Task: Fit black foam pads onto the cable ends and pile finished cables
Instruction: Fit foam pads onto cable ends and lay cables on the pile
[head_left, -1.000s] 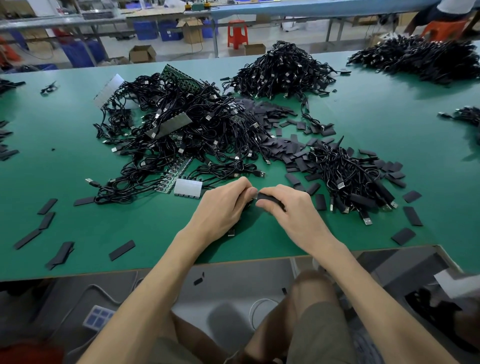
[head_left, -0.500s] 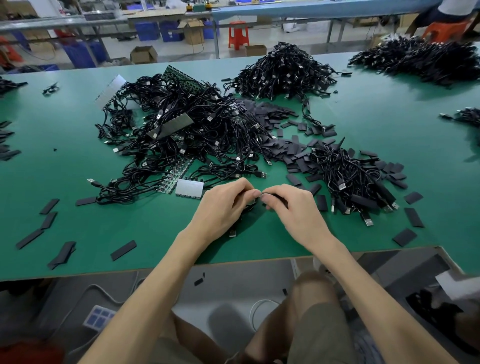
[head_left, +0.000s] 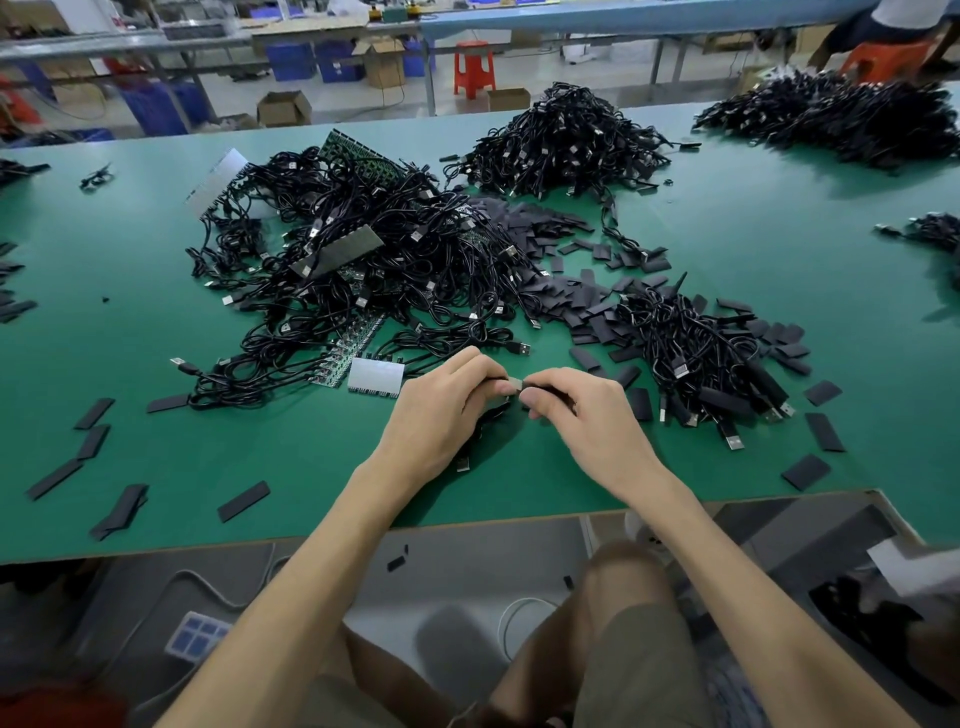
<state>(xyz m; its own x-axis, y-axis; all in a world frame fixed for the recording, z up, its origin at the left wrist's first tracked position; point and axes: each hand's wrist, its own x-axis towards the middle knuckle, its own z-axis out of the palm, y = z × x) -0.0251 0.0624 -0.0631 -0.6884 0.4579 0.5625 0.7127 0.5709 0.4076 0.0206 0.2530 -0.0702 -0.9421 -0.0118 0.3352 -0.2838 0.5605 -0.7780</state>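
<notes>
I am watching both hands meeting just below the centre of the frame, over the near part of the green table (head_left: 311, 499). The left hand (head_left: 441, 410) is pinching the cable end (head_left: 514, 384), a small metal plug showing between the two sets of fingertips. The right hand (head_left: 587, 421) is curling thumb and fingers round a black foam pad (head_left: 551, 391) and holding it against that plug. The rest of the cable (head_left: 485, 423) is drooping under the left palm, with its other plug (head_left: 463, 464) lying on the table.

I cannot tell how far the plug is sitting inside the pad, because the fingers are covering the joint.

Here is what I am worrying about. The pad looks soft, so a push at a slight angle could be folding it and sending the plug alongside rather than into it. The left pinch is on a small, smooth piece, so a firm push may be driving the plug back through the fingertips. The drooping loop is lying close to the tangle of unfitted cables (head_left: 374, 270) at centre left and could be snagging there on the way to the finished pile (head_left: 696, 358) right of centre. A half-seated pad could be dropping off in that move and vanishing among the loose pads (head_left: 597, 317) scattered beside the pile.
</notes>
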